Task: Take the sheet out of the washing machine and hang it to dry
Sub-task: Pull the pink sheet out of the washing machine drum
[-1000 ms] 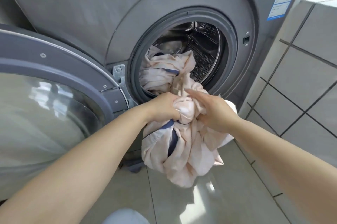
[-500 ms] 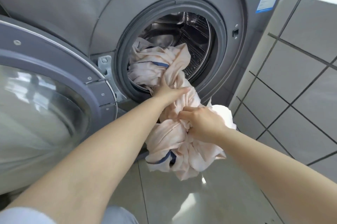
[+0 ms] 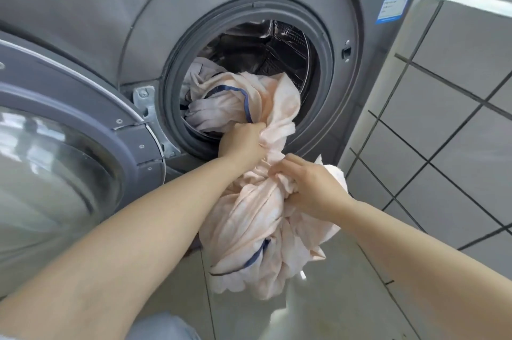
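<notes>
Crumpled cloth sheet (image 3: pixel 249 229); glossy tiled floor (image 3: pixel 346 312).

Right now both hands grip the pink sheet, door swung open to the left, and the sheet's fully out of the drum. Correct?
Not quite. The sheet is only partly out: the head view shows part of it still bunched inside the drum, trailing over the door seal. The rest holds: left hand and right hand both grip it, and the door is open to the left.

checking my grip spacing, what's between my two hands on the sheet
In the head view, only a short twisted stretch of the sheet runs between the left hand at the drum opening and the right hand lower down.
</notes>
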